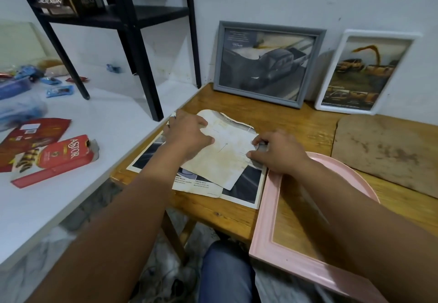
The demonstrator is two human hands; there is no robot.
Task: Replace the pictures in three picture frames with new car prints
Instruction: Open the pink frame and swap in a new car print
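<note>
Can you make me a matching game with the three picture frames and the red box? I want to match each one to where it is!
Things:
1. grey rectangular picture frame
2. white plastic picture frame
3. pink wooden picture frame
4. red Astor snack box

Places:
A. lying flat and empty on the wooden table
B. on the white counter
C. leaning on the wall, farthest right
D. leaning on the wall, beside the black shelf leg

Pairs: 1-D, 2-C, 3-A, 4-B

We see two filled frames [267, 64] [365, 72] leaning on the far wall at the back of the surface [305, 124]. Nearer lies a stack of prints [225, 158], with an open frame [267, 226] to its right and a board [388, 153] far right.
</note>
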